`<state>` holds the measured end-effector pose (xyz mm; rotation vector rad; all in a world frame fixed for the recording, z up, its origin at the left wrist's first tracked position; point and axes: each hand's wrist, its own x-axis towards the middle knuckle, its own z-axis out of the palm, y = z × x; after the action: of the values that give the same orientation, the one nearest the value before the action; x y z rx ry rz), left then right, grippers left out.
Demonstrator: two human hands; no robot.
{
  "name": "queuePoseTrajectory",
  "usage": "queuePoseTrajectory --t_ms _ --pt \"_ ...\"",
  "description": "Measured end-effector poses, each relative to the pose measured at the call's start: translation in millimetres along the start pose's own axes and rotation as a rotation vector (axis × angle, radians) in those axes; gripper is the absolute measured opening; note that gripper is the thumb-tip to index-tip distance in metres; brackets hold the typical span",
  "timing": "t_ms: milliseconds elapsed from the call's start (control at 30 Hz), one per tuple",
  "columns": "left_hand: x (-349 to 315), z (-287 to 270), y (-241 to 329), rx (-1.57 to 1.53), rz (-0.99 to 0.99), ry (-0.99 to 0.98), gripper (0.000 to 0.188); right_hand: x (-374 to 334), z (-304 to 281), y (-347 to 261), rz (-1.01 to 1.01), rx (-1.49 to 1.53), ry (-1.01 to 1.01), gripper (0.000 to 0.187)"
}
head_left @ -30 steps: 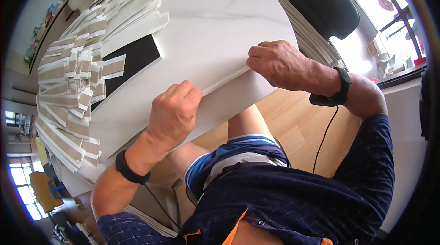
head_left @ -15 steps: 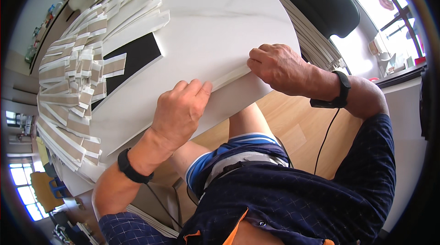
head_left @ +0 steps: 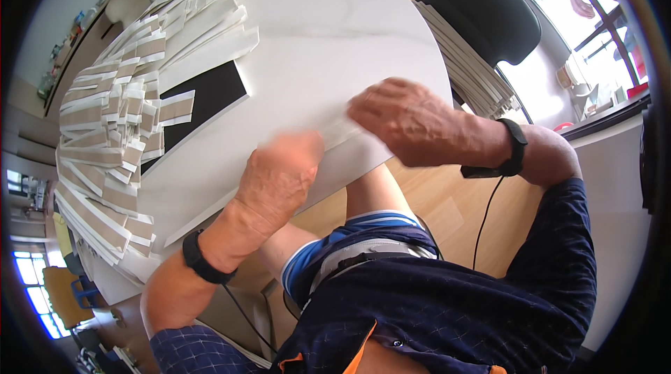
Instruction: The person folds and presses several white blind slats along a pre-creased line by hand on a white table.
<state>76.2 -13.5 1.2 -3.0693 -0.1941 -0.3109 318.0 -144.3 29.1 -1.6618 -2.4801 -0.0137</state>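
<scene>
A long, narrow white strip (head_left: 338,138) runs along the near edge of the white table, slightly blurred between my hands. My left hand (head_left: 283,168) is curled over it, its fingers smeared by motion; a length of the strip extends past this hand to the lower left. Further right, the fingers of my right hand (head_left: 402,121) are bent closed at the strip's other end, and their tips are hidden under the hand. Both my wrists carry black bands.
Overlapping white and beige strips (head_left: 115,143) are heaped along the table's left side, beside a black rectangular sheet (head_left: 210,91). More long strips (head_left: 470,59) lie stacked beyond the table's right edge, under a dark chair (head_left: 489,7). Thin cables hang from my wristbands.
My right hand has moved left and slightly down, closer to my left hand. My left hand has shifted a little, and its fingers have become blurred. The heaped strips look unchanged.
</scene>
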Motion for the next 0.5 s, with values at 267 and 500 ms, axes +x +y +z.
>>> queuePoseTrajectory --t_ms 267,500 --pt "4.3 -2.4 5.9 -0.009 0.008 -0.005 0.084 -11.8 29.5 -0.9 0.032 0.229 -0.060 0.069" --pt "4.4 -6.6 7.1 -0.022 -0.033 -0.039 0.090 -65.7 19.4 28.5 0.107 0.109 -0.093 0.066"
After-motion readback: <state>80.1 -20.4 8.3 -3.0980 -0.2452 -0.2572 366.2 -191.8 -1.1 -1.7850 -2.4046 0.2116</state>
